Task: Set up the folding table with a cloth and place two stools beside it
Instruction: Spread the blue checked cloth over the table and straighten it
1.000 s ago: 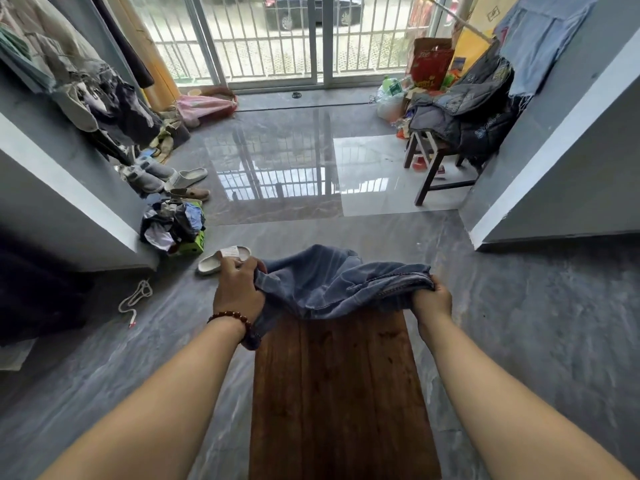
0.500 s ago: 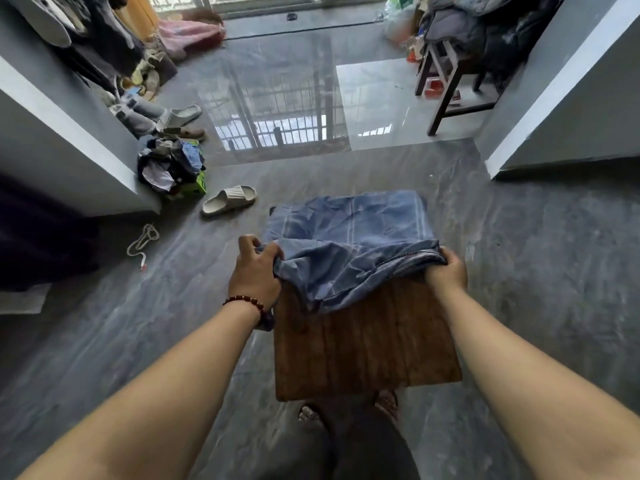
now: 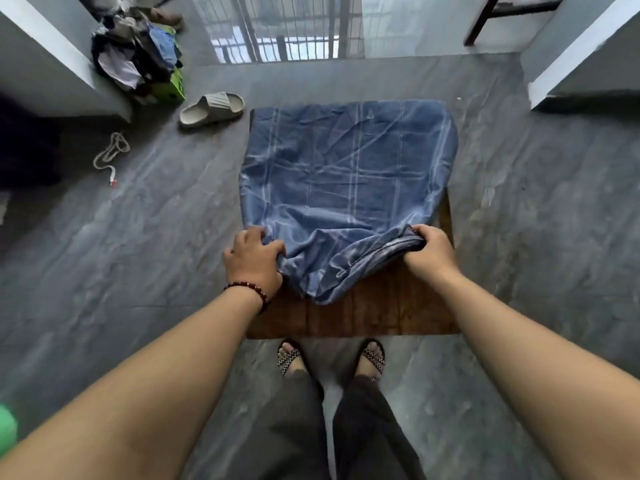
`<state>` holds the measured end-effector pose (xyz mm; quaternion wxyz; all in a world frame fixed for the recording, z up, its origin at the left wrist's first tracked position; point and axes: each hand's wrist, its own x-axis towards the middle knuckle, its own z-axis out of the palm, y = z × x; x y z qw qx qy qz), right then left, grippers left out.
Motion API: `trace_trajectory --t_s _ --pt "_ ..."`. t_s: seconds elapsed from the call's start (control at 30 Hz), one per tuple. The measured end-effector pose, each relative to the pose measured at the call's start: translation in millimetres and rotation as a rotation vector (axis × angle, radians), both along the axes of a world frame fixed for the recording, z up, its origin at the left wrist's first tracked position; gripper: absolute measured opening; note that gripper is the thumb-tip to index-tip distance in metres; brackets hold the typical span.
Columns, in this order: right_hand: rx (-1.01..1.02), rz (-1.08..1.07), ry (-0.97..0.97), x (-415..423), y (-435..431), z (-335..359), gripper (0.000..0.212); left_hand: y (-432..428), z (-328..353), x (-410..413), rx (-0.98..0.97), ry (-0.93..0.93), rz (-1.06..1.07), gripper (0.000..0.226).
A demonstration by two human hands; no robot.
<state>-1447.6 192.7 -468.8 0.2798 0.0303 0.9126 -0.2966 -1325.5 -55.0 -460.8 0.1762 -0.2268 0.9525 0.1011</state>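
At the frame's centre, the blue cloth (image 3: 346, 188) covers most of the wooden desk (image 3: 363, 317). The left hand (image 3: 254, 259) and right hand (image 3: 429, 252) each grip its bunched near edge.

Both arms reach forward, left hand (image 3: 254, 261) and right hand (image 3: 431, 252) gripping the cloth (image 3: 346, 174).

We log a grey marbled floor (image 3: 138, 271), glossy farther off with a reflection of window bars (image 3: 277, 39); grey white-edged walls (image 3: 595, 77) flank it; slipper (image 3: 212, 109) beside clothes heap (image 3: 135, 57).
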Motion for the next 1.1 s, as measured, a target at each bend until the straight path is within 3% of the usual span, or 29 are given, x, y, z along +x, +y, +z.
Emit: trace_trajectory --t_s 0.2,0.4,0.5,0.6,0.73,0.87,1.03,1.1 --pt "0.094 0.223 -0.048 14 -11 -24 0.063 11 -40 19 -0.07 -0.119 0.024 0.027" --pt "0.404 0.51 0.102 20 -38 -35 0.076 39 -66 10 -0.158 -0.265 -0.086 0.056" --pt "0.468 0.672 0.192 23 -52 -39 0.081 49 -75 2 -0.162 -0.227 -0.134 0.052" --pt "0.493 0.878 0.331 26 -62 -45 0.079 53 -82 -7 -0.137 -0.189 -0.147 0.045" --pt "0.398 1.114 0.496 32 -77 -53 0.062 52 -88 -16 -0.104 -0.173 -0.159 0.034" --pt "0.363 1.258 0.388 34 -87 -58 0.041 48 -89 -20 -0.023 -0.198 -0.104 0.021" --pt "0.634 1.205 0.224 34 -74 -66 0.062 42 -89 -13 0.088 -0.249 -0.14 0.037" --pt "0.787 1.173 0.166 35 -70 -67 0.053 45 -89 -13 0.053 -0.298 -0.177 0.039"
